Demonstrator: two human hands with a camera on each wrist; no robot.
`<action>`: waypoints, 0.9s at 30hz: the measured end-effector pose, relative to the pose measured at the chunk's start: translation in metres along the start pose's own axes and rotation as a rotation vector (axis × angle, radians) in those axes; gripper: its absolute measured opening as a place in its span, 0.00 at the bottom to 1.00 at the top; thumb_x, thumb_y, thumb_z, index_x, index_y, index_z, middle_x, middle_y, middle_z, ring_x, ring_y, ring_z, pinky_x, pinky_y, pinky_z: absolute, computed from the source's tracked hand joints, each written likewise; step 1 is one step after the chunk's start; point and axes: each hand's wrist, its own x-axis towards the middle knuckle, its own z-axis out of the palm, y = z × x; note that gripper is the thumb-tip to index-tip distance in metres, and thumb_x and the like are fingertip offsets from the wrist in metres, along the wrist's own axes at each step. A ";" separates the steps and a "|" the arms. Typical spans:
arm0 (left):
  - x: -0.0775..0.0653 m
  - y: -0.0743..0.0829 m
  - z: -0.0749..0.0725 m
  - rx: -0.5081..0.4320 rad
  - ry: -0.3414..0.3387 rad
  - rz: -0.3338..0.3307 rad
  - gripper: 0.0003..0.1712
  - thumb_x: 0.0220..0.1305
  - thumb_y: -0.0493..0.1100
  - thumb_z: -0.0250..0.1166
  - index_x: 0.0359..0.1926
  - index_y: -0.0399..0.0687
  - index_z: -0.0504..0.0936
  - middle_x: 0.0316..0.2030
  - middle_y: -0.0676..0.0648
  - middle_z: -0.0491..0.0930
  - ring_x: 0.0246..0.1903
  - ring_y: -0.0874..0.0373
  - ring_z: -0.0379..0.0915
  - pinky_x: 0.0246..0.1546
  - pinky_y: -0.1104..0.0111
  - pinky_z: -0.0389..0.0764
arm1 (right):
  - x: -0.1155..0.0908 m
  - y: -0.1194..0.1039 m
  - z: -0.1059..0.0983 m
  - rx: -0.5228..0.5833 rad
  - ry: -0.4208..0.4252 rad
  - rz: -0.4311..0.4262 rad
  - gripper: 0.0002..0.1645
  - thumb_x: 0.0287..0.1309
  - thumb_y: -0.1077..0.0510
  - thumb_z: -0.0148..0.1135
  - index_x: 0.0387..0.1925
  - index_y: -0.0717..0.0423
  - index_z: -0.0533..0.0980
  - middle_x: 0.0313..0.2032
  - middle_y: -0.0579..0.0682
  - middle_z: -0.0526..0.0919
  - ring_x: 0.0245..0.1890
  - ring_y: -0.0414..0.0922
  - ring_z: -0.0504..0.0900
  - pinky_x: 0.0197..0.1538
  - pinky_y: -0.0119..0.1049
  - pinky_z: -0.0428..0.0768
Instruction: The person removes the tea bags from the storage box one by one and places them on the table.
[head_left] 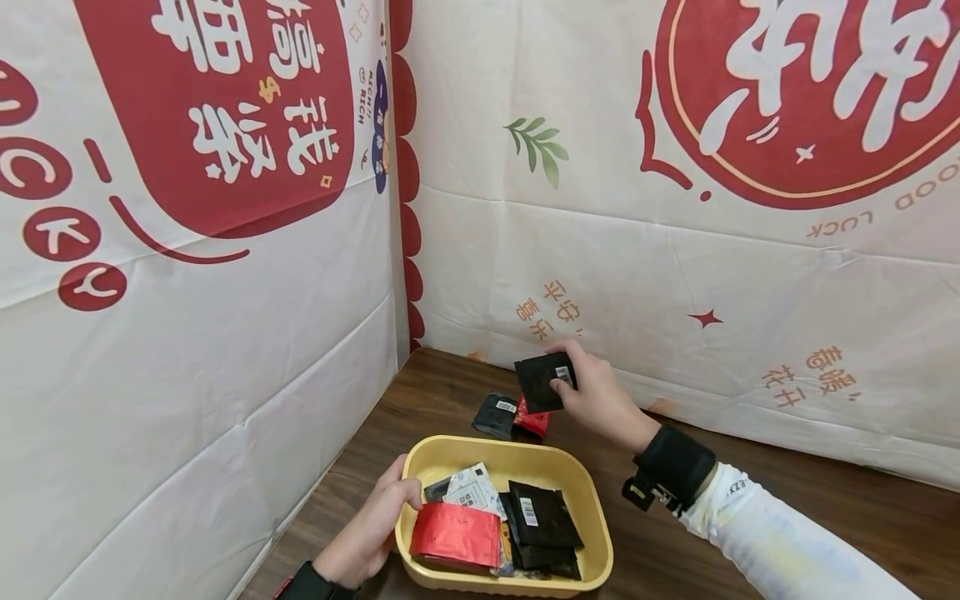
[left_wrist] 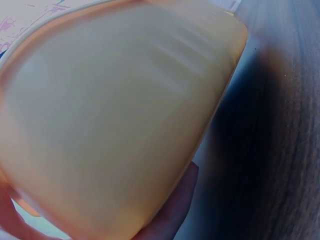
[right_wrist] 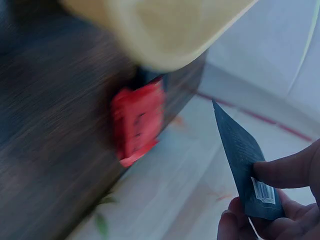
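Observation:
My right hand (head_left: 596, 392) pinches a flat black packet (head_left: 542, 383) with a white barcode label, thumb on its face, above the back of the table. Below it lie a red packet (head_left: 532, 419) and another black packet (head_left: 495, 415). With thumb over the rim, my left hand (head_left: 378, 521) grips the left end of a yellow plastic basin (head_left: 592, 500). Inside the basin are a red packet (head_left: 456, 533), several black packets (head_left: 543, 512) and a white printed packet (head_left: 474, 487). The basin's pale outer side (left_wrist: 110, 110) fills most of the left wrist view, with fingers beneath it.
The dark wooden table (head_left: 645, 542) meets a white printed cloth (head_left: 480, 250) behind and another cloth wall (head_left: 300, 333) on the left. The packets at the back lie close to the corner where the cloths meet.

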 end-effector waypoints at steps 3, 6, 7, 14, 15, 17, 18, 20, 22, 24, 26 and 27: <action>0.000 0.000 0.001 -0.004 -0.008 0.003 0.47 0.42 0.34 0.47 0.70 0.39 0.53 0.69 0.34 0.53 0.64 0.42 0.53 0.53 0.59 0.68 | 0.000 0.022 0.002 -0.002 -0.019 0.070 0.26 0.59 0.66 0.60 0.59 0.59 0.67 0.46 0.63 0.79 0.37 0.52 0.78 0.34 0.40 0.76; 0.000 0.000 0.001 -0.005 -0.008 0.000 0.47 0.42 0.34 0.47 0.70 0.39 0.53 0.69 0.34 0.53 0.64 0.42 0.54 0.52 0.60 0.69 | -0.001 0.040 0.000 -0.004 -0.051 0.136 0.26 0.59 0.66 0.59 0.59 0.61 0.66 0.45 0.64 0.78 0.35 0.52 0.76 0.33 0.39 0.74; 0.000 0.000 0.001 -0.005 -0.005 -0.003 0.47 0.41 0.34 0.47 0.70 0.39 0.53 0.69 0.34 0.53 0.63 0.42 0.54 0.51 0.60 0.69 | -0.002 0.045 -0.001 -0.002 -0.058 0.154 0.26 0.59 0.66 0.59 0.59 0.62 0.66 0.45 0.65 0.78 0.34 0.52 0.76 0.32 0.39 0.73; 0.003 0.002 0.001 0.005 0.005 0.003 0.49 0.42 0.34 0.47 0.72 0.39 0.51 0.70 0.34 0.51 0.65 0.42 0.52 0.55 0.57 0.66 | -0.003 0.071 -0.008 -0.084 -0.092 0.192 0.27 0.54 0.66 0.60 0.56 0.65 0.67 0.41 0.65 0.79 0.31 0.51 0.75 0.32 0.40 0.72; 0.003 0.003 0.001 0.007 0.006 0.003 0.49 0.42 0.34 0.47 0.72 0.39 0.51 0.70 0.34 0.51 0.65 0.42 0.52 0.55 0.57 0.66 | -0.003 0.073 -0.008 -0.097 -0.117 0.184 0.26 0.52 0.67 0.60 0.55 0.66 0.68 0.40 0.64 0.79 0.31 0.51 0.75 0.33 0.41 0.72; 0.002 0.003 0.000 0.007 0.009 -0.002 0.48 0.42 0.34 0.47 0.72 0.39 0.52 0.70 0.34 0.52 0.64 0.42 0.53 0.55 0.57 0.66 | -0.004 0.078 -0.006 -0.125 -0.209 0.164 0.25 0.49 0.68 0.60 0.52 0.66 0.70 0.40 0.62 0.79 0.32 0.51 0.74 0.34 0.42 0.72; 0.002 0.003 0.000 0.008 0.009 -0.003 0.48 0.42 0.34 0.47 0.71 0.39 0.52 0.69 0.34 0.52 0.64 0.42 0.53 0.54 0.58 0.67 | -0.004 0.080 -0.004 -0.136 -0.257 0.153 0.24 0.47 0.69 0.60 0.50 0.66 0.71 0.40 0.62 0.78 0.33 0.51 0.73 0.35 0.41 0.72; 0.002 0.002 0.000 0.008 0.009 -0.005 0.48 0.41 0.34 0.47 0.71 0.39 0.53 0.69 0.34 0.53 0.64 0.42 0.54 0.53 0.59 0.68 | -0.005 0.083 0.002 -0.161 -0.353 0.144 0.24 0.45 0.71 0.59 0.49 0.66 0.71 0.40 0.61 0.77 0.33 0.51 0.72 0.36 0.41 0.71; 0.001 0.002 0.000 0.010 0.009 -0.012 0.48 0.41 0.34 0.47 0.71 0.38 0.53 0.69 0.34 0.53 0.64 0.42 0.54 0.52 0.59 0.69 | -0.006 0.086 0.009 -0.180 -0.423 0.130 0.26 0.44 0.72 0.59 0.50 0.65 0.70 0.39 0.61 0.77 0.33 0.50 0.71 0.35 0.40 0.70; 0.000 0.002 0.000 0.011 0.007 -0.021 0.48 0.42 0.34 0.47 0.72 0.38 0.51 0.70 0.33 0.52 0.64 0.42 0.53 0.53 0.59 0.68 | -0.005 0.088 0.016 -0.198 -0.441 0.113 0.28 0.44 0.73 0.59 0.52 0.66 0.69 0.39 0.62 0.78 0.32 0.51 0.71 0.35 0.41 0.70; 0.000 0.002 0.000 0.015 0.007 -0.027 0.49 0.42 0.34 0.47 0.72 0.38 0.50 0.70 0.33 0.51 0.64 0.41 0.53 0.54 0.58 0.68 | -0.003 0.090 0.022 -0.232 -0.436 0.089 0.29 0.45 0.73 0.60 0.53 0.67 0.69 0.40 0.63 0.78 0.34 0.51 0.73 0.37 0.42 0.71; 0.000 0.002 0.001 0.016 0.006 -0.028 0.49 0.42 0.34 0.48 0.72 0.38 0.50 0.70 0.32 0.50 0.64 0.41 0.53 0.54 0.57 0.67 | -0.001 0.091 0.025 -0.249 -0.431 0.076 0.29 0.45 0.72 0.61 0.54 0.67 0.69 0.40 0.64 0.79 0.34 0.52 0.74 0.37 0.42 0.72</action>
